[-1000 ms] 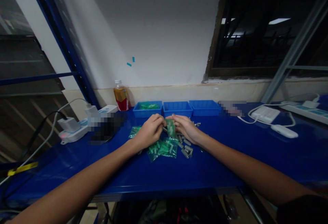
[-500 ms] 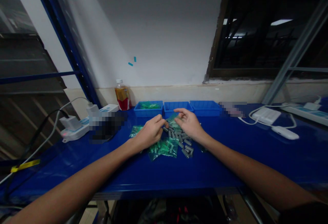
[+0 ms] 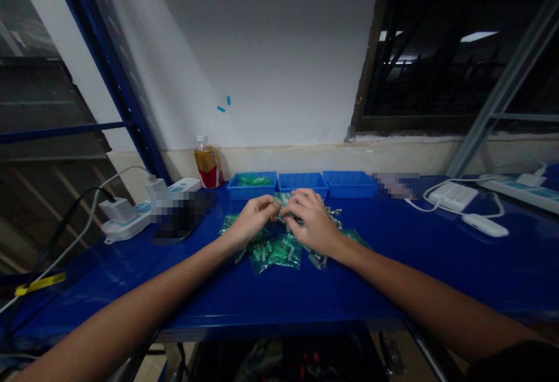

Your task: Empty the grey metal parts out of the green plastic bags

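Note:
My left hand is closed in a pinch at the edge of a small green plastic bag, left of the bag's middle. Facing it, my right hand curls its fingers at the bag's right side, the fingertips close to the left ones. The bag's mouth and anything inside are hidden by the fingers. Grey metal cylinders lie loose under and beside my right hand, partly covered by it. Nearer to me are green bags holding light green pieces.
Along the wall stand a blue bin with green pieces, a middle blue bin and a right blue bin. A drink bottle and a power strip are at left. White adapters with cables lie at right.
My right hand has moved left and nearer to me, now covering part of the cylinders. My left hand has shifted slightly left. The green bag has moved left between the hands.

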The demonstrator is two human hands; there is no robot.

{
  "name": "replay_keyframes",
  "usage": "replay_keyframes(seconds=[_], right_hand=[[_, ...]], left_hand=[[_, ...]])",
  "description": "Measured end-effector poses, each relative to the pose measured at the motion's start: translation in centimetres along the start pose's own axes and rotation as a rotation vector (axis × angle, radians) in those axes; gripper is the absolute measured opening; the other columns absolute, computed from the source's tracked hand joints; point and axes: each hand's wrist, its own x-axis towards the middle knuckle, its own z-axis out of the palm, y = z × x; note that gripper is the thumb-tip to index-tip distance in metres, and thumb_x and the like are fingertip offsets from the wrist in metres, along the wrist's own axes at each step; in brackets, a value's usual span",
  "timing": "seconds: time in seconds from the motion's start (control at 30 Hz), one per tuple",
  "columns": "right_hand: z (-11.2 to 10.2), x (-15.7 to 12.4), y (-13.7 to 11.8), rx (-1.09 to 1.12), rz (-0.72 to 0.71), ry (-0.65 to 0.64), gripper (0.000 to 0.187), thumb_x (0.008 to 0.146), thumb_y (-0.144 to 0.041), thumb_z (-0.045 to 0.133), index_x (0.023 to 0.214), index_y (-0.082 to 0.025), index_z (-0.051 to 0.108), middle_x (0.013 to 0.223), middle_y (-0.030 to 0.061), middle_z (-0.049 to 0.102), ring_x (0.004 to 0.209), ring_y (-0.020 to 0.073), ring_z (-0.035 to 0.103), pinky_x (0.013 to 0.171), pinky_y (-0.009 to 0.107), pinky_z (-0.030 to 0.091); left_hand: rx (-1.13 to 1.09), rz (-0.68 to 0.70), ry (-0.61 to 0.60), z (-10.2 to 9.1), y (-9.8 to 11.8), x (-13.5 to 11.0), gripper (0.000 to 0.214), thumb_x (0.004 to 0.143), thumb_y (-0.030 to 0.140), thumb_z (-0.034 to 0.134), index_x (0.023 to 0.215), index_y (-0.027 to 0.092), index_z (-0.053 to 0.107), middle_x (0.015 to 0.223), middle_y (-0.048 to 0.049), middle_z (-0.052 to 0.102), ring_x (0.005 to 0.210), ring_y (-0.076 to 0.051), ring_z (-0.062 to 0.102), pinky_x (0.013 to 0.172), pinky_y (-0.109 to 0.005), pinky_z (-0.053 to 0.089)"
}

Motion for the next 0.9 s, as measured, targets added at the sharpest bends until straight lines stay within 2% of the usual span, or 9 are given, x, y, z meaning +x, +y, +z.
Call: replay_keyframes(seconds=[0.07,0.23,0.37,0.47,0.53,0.63,0.7,0.8,0.9], right_hand=[[0.2,0.1,0.2,0.056,0.142,-0.013,0.006,0.078,-0.029,0.062,0.078,-0.023,0.065,0.083,0.0047,0.064,0.105,0.0256,0.046,0.089,0.041,0.034],[0.1,0.8,1.0,0.591,0.664,-0.033,0.057,0.087,-0.062,0.032,0.066,-0.017,0.062,0.066,0.0055,0.062,0.073,0.0178,0.057,0.070,0.030,0.040],[0.3,1.0,1.2,0.894,0.895,-0.040,0.048,0.081,-0.061,0.043,0.072,-0.016,0.058,0.060,0.0019,0.057,0.056,0.0129,0.053,0.053,0.024,0.034],[0.8,0.7,1.4,0.755,0.820,-0.033,0.034,0.081,-0.047,0.049,0.065,-0.018,0.053,0.056,-0.0009,0.054,0.051,0.0113,0.048,0.051,0.023,0.032],[0.8,0.5,1.5,0.549,0.676,-0.025,0.033,0.084,-0.041,0.046,0.059,-0.019,0.049,0.053,-0.0025,0.049,0.050,0.0110,0.044,0.051,0.024,0.030],[0.6,0.3,1.6,0.223,0.372,-0.021,0.032,0.086,-0.032,0.046,0.057,-0.020,0.044,0.053,-0.0037,0.044,0.052,0.0110,0.040,0.054,0.024,0.026],[0.3,0.1,1.4,0.119,0.238,-0.057,0.030,0.088,-0.028,0.044,0.059,-0.020,0.045,0.055,-0.0032,0.047,0.054,0.0112,0.042,0.056,0.025,0.027],[0.0,0.1,1.1,0.080,0.173,-0.108,0.028,0.090,-0.025,0.043,0.064,-0.020,0.050,0.060,-0.0015,0.052,0.058,0.0123,0.047,0.059,0.025,0.029],[0.1,0.1,1.0,0.056,0.127,-0.140,0.025,0.090,-0.025,0.045,0.067,-0.020,0.053,0.064,-0.0002,0.052,0.063,0.0137,0.049,0.062,0.026,0.031]], left_hand=[[0.163,0.087,0.087,-0.4,-0.1,-0.1,0.023,0.082,0.036,0.052,0.079,0.015,0.060,0.070,-0.0008,0.057,0.064,-0.012,0.051,0.062,-0.025,0.043],[0.616,0.474,0.101,-1.3,-0.3,-0.3,0.024,0.088,0.024,0.048,0.100,0.019,0.068,0.088,-0.0057,0.059,0.081,-0.015,0.055,0.074,-0.029,0.046],[0.691,0.606,0.077,-1.5,-0.4,-0.4,0.028,0.090,0.019,0.044,0.107,0.020,0.066,0.093,-0.0070,0.057,0.082,-0.014,0.056,0.073,-0.028,0.047],[0.678,0.601,0.053,-1.4,-0.2,-0.5,0.027,0.089,0.019,0.045,0.106,0.021,0.066,0.093,-0.0062,0.058,0.083,-0.014,0.056,0.073,-0.027,0.047],[0.647,0.538,0.026,-1.1,0.1,-0.6,0.025,0.088,0.022,0.047,0.103,0.020,0.067,0.093,-0.0058,0.060,0.083,-0.014,0.057,0.075,-0.027,0.047],[0.517,0.291,-0.020,-0.7,0.4,-0.6,0.027,0.088,0.034,0.046,0.090,0.017,0.067,0.083,-0.0043,0.063,0.076,-0.015,0.057,0.071,-0.028,0.045],[0.348,0.081,-0.044,-0.5,0.5,-0.3,0.044,0.090,0.047,0.038,0.079,0.015,0.066,0.072,-0.0041,0.064,0.066,-0.015,0.056,0.063,-0.027,0.044],[0.114,-0.107,-0.040,-0.5,0.4,0.1,0.067,0.089,0.061,0.021,0.069,0.014,0.065,0.064,-0.0057,0.062,0.054,-0.014,0.054,0.056,-0.027,0.042],[0.061,-0.157,-0.027,-0.6,0.2,0.1,0.068,0.086,0.066,0.024,0.067,0.014,0.063,0.061,-0.0049,0.060,0.053,-0.014,0.052,0.057,-0.027,0.041]])
